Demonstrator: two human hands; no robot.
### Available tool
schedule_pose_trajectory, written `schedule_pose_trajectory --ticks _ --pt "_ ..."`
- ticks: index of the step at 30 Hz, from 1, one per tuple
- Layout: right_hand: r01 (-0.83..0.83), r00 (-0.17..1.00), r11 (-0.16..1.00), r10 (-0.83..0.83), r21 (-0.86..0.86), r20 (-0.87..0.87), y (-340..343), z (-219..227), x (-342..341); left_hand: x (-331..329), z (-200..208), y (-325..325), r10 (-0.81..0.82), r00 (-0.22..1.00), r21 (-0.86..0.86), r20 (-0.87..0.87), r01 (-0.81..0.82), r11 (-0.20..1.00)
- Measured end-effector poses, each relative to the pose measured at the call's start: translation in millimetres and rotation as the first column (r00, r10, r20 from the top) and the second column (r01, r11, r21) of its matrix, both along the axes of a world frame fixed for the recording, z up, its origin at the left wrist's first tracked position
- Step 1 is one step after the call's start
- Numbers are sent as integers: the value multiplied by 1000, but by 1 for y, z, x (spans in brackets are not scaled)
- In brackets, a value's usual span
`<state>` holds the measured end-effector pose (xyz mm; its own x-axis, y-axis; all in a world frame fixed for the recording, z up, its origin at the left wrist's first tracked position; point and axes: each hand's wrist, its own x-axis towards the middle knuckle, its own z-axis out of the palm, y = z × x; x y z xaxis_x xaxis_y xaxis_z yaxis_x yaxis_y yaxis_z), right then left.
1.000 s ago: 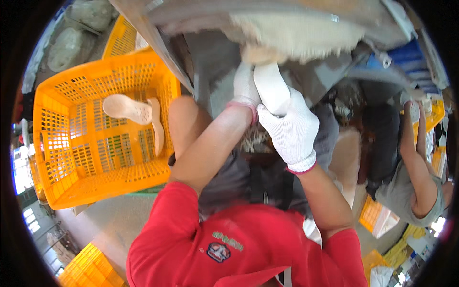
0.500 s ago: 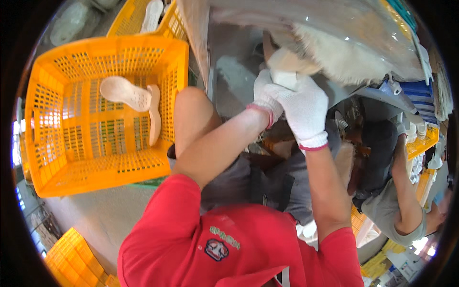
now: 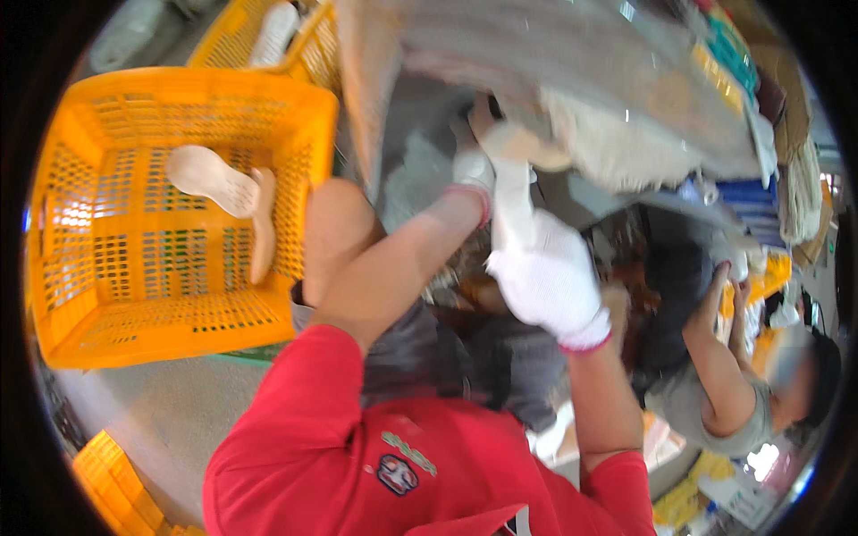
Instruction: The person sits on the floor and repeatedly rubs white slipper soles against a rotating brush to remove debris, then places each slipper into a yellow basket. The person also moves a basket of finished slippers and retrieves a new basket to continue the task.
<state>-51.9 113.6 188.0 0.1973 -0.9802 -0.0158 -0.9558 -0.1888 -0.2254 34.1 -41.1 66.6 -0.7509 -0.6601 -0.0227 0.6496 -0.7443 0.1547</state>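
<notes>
My right hand (image 3: 552, 281), in a white knitted glove, is closed around the near end of a long white shoe sole (image 3: 514, 201). The sole stands lengthwise away from me, its far end against a tan rounded pad (image 3: 517, 143) below a grey sheet. My left hand (image 3: 474, 171), gloved too, is just left of the sole's far end; blur and angle hide its fingers. To the left, a yellow plastic basket (image 3: 76, 335) holds two pale soles: one flat sole (image 3: 210, 183) with small holes at one end, and one sole on its edge (image 3: 263, 228).
Off-white fluffy cloth (image 3: 617, 147) hangs beneath the grey sheet (image 3: 572, 45). Another yellow basket (image 3: 228, 36) with a white sole stands behind the first. At right, a person (image 3: 724, 393) sits close by, near a further yellow basket (image 3: 773, 277).
My hands were together on the white piece at the pad. Now the left has moved off to the left, while the right has drawn nearer to me, showing the sole's length. The view has shifted slightly.
</notes>
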Motion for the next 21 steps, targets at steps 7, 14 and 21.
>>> schedule_pose_trajectory --ticks 7,14,21 --pt "353 870 925 -380 139 313 63 1 25 -10 -27 46 146 846 129 513 -244 961" --pt "153 988 987 -152 -42 16 41 -2 17 1 -16 22 721 -67 -565 689 573 594" --pt "605 -59 526 -720 598 692 106 -18 -3 -4 -4 60 -10 943 263 332 -83 961"
